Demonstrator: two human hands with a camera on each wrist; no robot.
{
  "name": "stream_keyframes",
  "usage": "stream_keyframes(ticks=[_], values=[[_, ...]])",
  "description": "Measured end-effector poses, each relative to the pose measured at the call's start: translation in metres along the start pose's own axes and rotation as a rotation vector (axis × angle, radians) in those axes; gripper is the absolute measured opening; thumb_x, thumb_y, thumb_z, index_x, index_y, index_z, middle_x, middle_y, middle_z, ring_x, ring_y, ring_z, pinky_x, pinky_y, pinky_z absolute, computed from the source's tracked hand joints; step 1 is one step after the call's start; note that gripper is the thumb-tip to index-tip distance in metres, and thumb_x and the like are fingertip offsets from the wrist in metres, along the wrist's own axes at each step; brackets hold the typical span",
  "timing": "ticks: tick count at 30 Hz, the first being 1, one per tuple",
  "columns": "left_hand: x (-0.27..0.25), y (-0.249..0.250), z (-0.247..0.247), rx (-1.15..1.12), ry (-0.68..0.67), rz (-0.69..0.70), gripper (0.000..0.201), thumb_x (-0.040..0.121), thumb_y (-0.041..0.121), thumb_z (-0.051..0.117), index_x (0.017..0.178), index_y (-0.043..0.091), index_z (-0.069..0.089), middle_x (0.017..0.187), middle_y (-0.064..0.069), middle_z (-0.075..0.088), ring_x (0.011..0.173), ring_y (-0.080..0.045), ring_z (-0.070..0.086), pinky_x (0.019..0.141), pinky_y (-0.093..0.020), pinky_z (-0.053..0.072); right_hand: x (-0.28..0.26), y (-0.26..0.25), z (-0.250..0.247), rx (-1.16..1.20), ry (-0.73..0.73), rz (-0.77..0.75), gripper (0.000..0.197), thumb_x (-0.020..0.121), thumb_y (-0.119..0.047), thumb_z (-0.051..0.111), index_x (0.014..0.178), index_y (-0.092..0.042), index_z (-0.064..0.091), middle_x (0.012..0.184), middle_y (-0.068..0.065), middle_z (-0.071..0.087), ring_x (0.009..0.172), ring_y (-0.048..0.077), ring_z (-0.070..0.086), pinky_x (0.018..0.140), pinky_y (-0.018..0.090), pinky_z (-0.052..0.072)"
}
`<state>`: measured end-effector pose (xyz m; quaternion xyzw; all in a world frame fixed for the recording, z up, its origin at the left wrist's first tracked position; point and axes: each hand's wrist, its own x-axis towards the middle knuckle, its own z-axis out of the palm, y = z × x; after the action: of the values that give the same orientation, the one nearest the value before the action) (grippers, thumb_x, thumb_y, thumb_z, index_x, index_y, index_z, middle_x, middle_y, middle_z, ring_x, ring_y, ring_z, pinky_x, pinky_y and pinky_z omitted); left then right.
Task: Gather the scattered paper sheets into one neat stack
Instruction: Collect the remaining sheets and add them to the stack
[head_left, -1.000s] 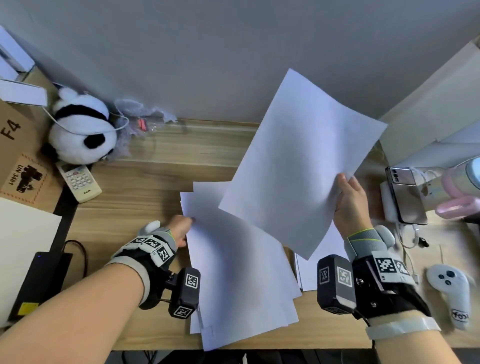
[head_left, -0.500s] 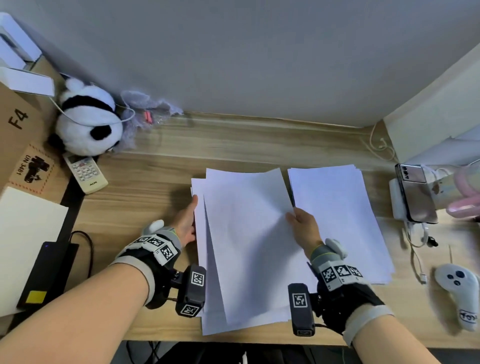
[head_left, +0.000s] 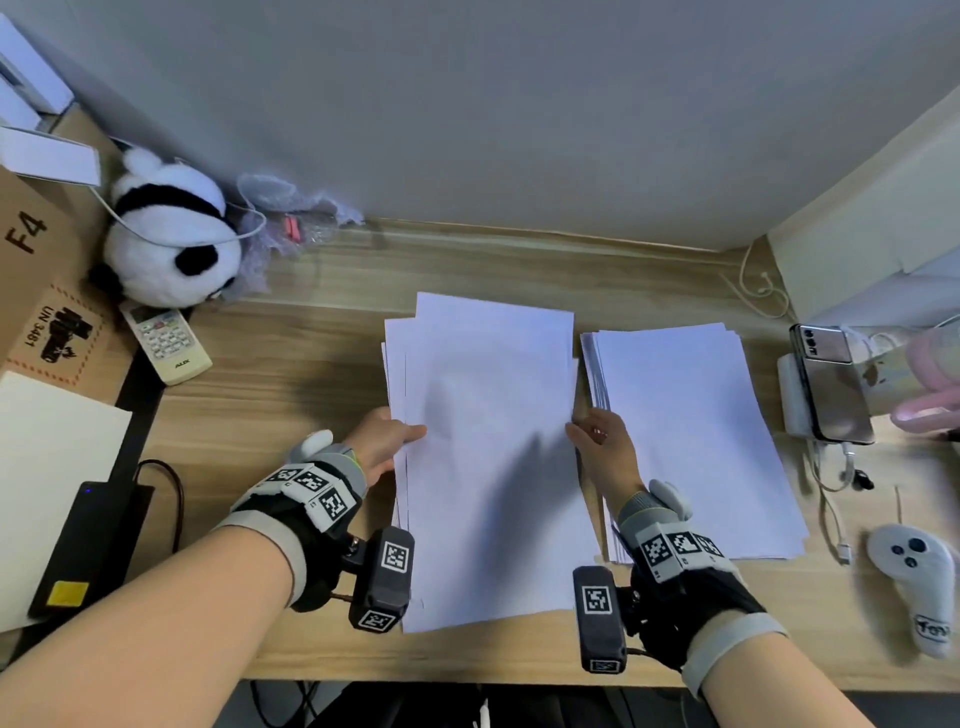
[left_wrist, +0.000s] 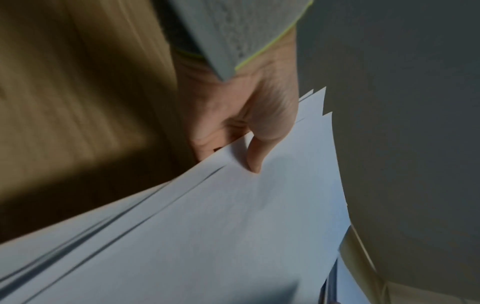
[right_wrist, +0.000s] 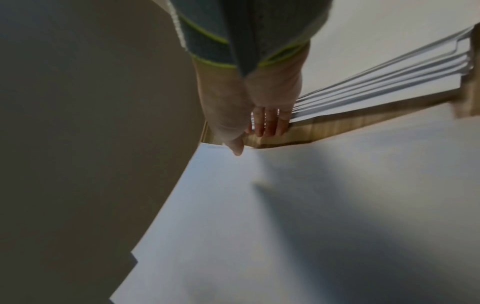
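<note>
A loose pile of white paper sheets (head_left: 488, 457) lies in the middle of the wooden desk (head_left: 291, 415), its edges slightly fanned. My left hand (head_left: 410, 431) pinches the pile's left edge; in the left wrist view the thumb (left_wrist: 255, 156) lies on top of the sheets (left_wrist: 233, 226) with the fingers beneath. At the pile's right edge is my right hand (head_left: 576, 428). In the right wrist view its thumb tip touches the top sheet (right_wrist: 285, 205) and its fingers (right_wrist: 270, 123) hang straight over the bare wood. A second stack of sheets (head_left: 685, 441) lies just to the right.
A panda plush (head_left: 171, 244) and a remote (head_left: 166, 343) sit at the back left beside a cardboard box (head_left: 36, 291). A phone (head_left: 831, 384), cables and a white controller (head_left: 914, 577) lie at the right. A black power brick (head_left: 88, 545) is at the left.
My right hand brought the raised sheet down onto the middle pile and moved to its right edge. The left hand slid up the left edge, and the sheets lie more squarely together.
</note>
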<state>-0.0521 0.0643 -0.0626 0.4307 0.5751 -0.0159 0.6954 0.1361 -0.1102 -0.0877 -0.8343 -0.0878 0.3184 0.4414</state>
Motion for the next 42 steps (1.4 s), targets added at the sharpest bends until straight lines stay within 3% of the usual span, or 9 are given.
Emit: stream_keyframes(ticks=[3, 6, 10, 15, 21, 28, 35, 38, 42], values=[[-0.008, 0.026, -0.002, -0.042, -0.04, 0.092, 0.034, 0.092, -0.001, 0.052, 0.125, 0.006, 0.055, 0.127, -0.013, 0.06, 0.098, -0.025, 0.06, 0.096, -0.039, 0.047, 0.005, -0.009, -0.007, 0.139, -0.148, 0.047, 0.059, 0.077, -0.035, 0.069, 0.125, -0.006, 0.05, 0.118, 0.003, 0.062, 0.109, 0.023, 0.06, 0.095, 0.034, 0.047], [-0.017, 0.052, -0.002, -0.096, -0.061, 0.214, 0.024, 0.09, 0.0, 0.055, 0.112, 0.01, 0.061, 0.103, -0.005, 0.07, 0.103, -0.024, 0.062, 0.102, -0.039, 0.047, 0.004, -0.028, -0.013, 0.233, -0.268, 0.038, 0.043, 0.076, -0.038, 0.068, 0.109, -0.01, 0.066, 0.114, 0.015, 0.069, 0.105, 0.029, 0.065, 0.096, 0.045, 0.049], [-0.034, 0.089, 0.002, -0.218, -0.11, 0.445, 0.017, 0.087, -0.004, 0.057, 0.097, 0.005, 0.067, 0.067, 0.01, 0.076, 0.069, -0.003, 0.072, 0.073, -0.018, 0.059, -0.002, -0.07, -0.023, 0.402, -0.178, -0.146, 0.013, 0.085, -0.018, 0.064, 0.097, -0.012, 0.067, 0.093, 0.006, 0.071, 0.082, 0.014, 0.066, 0.08, 0.029, 0.053], [-0.047, 0.112, 0.006, -0.264, -0.1, 0.648, 0.021, 0.08, -0.007, 0.065, 0.081, 0.012, 0.072, 0.071, 0.01, 0.077, 0.071, 0.0, 0.072, 0.074, -0.016, 0.057, -0.01, -0.106, -0.039, 0.512, -0.139, -0.334, 0.011, 0.087, -0.01, 0.061, 0.085, -0.018, 0.069, 0.081, -0.005, 0.07, 0.077, 0.009, 0.063, 0.071, 0.019, 0.052], [-0.034, 0.071, 0.016, -0.144, 0.025, 0.59, 0.025, 0.074, 0.0, 0.074, 0.072, 0.025, 0.073, 0.072, 0.015, 0.074, 0.072, 0.002, 0.068, 0.071, -0.017, 0.056, -0.016, -0.086, -0.028, 0.419, -0.16, -0.303, 0.017, 0.086, -0.001, 0.059, 0.094, -0.014, 0.067, 0.075, -0.018, 0.074, 0.076, -0.006, 0.066, 0.07, 0.011, 0.05], [-0.048, 0.094, 0.022, -0.193, 0.06, 0.663, 0.011, 0.064, 0.019, 0.079, 0.07, 0.027, 0.074, 0.08, 0.013, 0.073, 0.077, -0.003, 0.066, 0.076, -0.024, 0.055, -0.026, -0.111, -0.035, 0.496, -0.145, -0.367, 0.015, 0.087, -0.004, 0.059, 0.092, -0.015, 0.068, 0.079, -0.016, 0.075, 0.08, -0.002, 0.068, 0.072, 0.013, 0.051], [-0.047, 0.098, 0.021, -0.135, 0.005, 0.745, 0.024, 0.077, 0.001, 0.072, 0.082, 0.024, 0.067, 0.064, 0.02, 0.073, 0.061, 0.007, 0.066, 0.061, -0.013, 0.053, -0.024, -0.108, -0.042, 0.447, -0.071, -0.408, 0.026, 0.081, -0.004, 0.066, 0.102, -0.019, 0.061, 0.093, -0.012, 0.068, 0.077, -0.01, 0.064, 0.07, 0.01, 0.05], [-0.039, 0.085, 0.022, -0.137, 0.0, 0.688, 0.025, 0.078, 0.003, 0.072, 0.087, 0.025, 0.066, 0.069, 0.018, 0.073, 0.066, 0.009, 0.067, 0.067, -0.012, 0.054, -0.02, -0.098, -0.034, 0.405, -0.095, -0.34, 0.032, 0.08, -0.007, 0.068, 0.109, -0.017, 0.059, 0.098, -0.008, 0.065, 0.077, -0.011, 0.063, 0.072, 0.011, 0.051], [-0.04, 0.088, 0.032, -0.15, 0.063, 0.643, 0.013, 0.071, 0.016, 0.078, 0.076, 0.022, 0.067, 0.071, 0.013, 0.071, 0.079, -0.012, 0.064, 0.079, -0.03, 0.05, -0.016, -0.106, -0.027, 0.446, -0.083, -0.315, 0.027, 0.081, -0.008, 0.068, 0.105, -0.016, 0.061, 0.096, -0.006, 0.065, 0.077, -0.006, 0.064, 0.073, 0.015, 0.052]])
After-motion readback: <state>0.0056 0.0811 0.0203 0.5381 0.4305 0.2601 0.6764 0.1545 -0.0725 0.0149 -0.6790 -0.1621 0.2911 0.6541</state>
